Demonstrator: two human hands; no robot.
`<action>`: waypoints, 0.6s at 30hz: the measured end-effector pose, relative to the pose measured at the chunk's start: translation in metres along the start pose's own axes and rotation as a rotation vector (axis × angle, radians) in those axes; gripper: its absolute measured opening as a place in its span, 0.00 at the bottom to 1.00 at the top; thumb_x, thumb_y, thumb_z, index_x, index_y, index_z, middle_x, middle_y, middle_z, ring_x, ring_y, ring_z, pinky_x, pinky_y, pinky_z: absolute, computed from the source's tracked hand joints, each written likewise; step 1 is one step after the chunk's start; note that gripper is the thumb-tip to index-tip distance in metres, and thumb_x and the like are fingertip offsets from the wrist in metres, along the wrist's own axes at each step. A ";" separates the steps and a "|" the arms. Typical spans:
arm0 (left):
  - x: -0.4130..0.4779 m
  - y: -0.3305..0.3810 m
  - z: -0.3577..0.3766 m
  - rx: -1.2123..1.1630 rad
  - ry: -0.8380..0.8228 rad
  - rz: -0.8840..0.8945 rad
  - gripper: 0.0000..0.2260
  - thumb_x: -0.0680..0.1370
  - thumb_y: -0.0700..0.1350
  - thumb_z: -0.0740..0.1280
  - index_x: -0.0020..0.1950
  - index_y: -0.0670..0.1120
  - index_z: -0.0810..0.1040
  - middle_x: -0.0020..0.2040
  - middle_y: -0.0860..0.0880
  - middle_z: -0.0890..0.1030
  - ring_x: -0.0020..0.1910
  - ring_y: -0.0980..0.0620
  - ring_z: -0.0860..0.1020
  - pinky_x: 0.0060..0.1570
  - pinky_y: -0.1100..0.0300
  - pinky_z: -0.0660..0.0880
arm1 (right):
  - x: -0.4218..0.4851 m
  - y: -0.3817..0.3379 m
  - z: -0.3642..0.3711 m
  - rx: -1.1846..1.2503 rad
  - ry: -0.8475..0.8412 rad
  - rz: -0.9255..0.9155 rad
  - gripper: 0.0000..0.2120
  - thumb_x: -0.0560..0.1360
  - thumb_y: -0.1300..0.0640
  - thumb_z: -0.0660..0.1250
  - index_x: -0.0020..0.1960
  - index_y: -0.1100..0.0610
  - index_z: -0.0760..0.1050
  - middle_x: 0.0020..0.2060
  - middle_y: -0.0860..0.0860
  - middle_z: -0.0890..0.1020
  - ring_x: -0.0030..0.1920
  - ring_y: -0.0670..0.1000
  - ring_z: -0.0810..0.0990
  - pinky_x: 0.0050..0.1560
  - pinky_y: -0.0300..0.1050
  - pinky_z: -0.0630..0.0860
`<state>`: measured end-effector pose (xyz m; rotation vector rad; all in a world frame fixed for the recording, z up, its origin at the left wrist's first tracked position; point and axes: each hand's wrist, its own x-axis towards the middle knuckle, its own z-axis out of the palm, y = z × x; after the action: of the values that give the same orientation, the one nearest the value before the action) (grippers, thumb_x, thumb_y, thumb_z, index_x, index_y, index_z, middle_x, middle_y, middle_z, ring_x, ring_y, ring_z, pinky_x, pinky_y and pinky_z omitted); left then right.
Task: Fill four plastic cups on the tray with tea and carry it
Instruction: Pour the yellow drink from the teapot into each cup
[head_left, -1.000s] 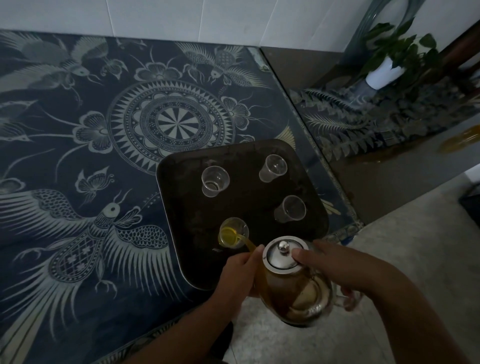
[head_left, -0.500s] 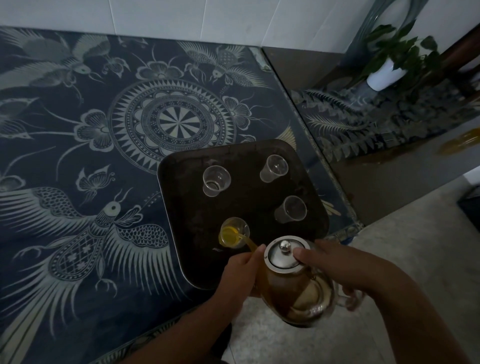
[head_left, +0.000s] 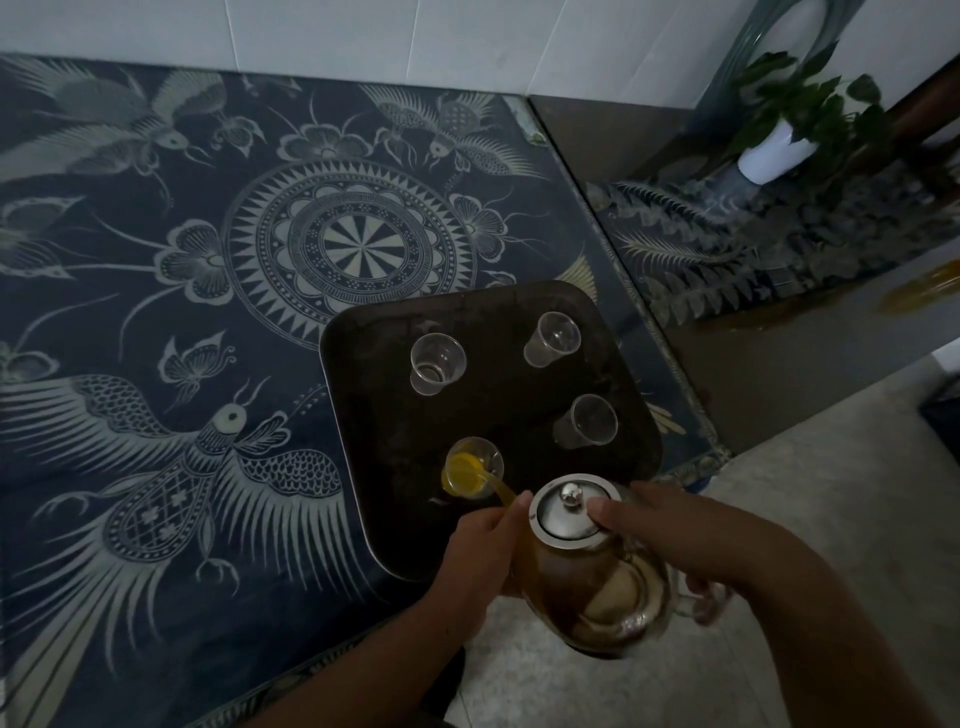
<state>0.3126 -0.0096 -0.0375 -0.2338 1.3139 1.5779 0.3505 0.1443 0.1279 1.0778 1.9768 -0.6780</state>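
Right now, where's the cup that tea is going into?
In the head view, the cup being filled stands at the near-left corner of the tray, just beyond the teapot spout and the left hand.

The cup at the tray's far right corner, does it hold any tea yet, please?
No, the far-right cup looks clear and empty; only the near-left cup holds yellow tea.

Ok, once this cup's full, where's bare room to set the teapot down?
Widest: the patterned tabletop left of and behind the tray. Narrower: the tray's middle, between the four cups. Crowded: the tray's near edge, by the left hand, right hand and teapot.
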 end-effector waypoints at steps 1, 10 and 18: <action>0.000 0.000 0.000 0.002 -0.003 0.003 0.19 0.83 0.59 0.64 0.51 0.46 0.87 0.47 0.44 0.89 0.49 0.45 0.88 0.52 0.42 0.85 | 0.000 0.000 0.000 0.000 0.001 0.001 0.45 0.62 0.20 0.62 0.71 0.45 0.69 0.64 0.51 0.79 0.53 0.53 0.83 0.52 0.58 0.84; 0.003 -0.002 0.000 0.015 0.000 0.002 0.19 0.82 0.59 0.65 0.48 0.45 0.87 0.46 0.44 0.89 0.48 0.44 0.88 0.52 0.44 0.85 | 0.005 0.005 0.000 0.024 0.008 -0.034 0.31 0.73 0.28 0.63 0.66 0.48 0.74 0.60 0.49 0.81 0.53 0.51 0.83 0.54 0.55 0.83; 0.005 -0.002 0.000 0.054 -0.004 0.015 0.19 0.82 0.58 0.65 0.48 0.44 0.86 0.44 0.43 0.88 0.45 0.46 0.88 0.42 0.52 0.84 | 0.005 0.005 0.003 0.051 0.030 -0.062 0.28 0.74 0.29 0.62 0.64 0.46 0.75 0.56 0.46 0.82 0.52 0.47 0.82 0.44 0.46 0.81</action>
<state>0.3114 -0.0071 -0.0424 -0.1878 1.3563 1.5523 0.3544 0.1470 0.1216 1.0660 2.0352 -0.7527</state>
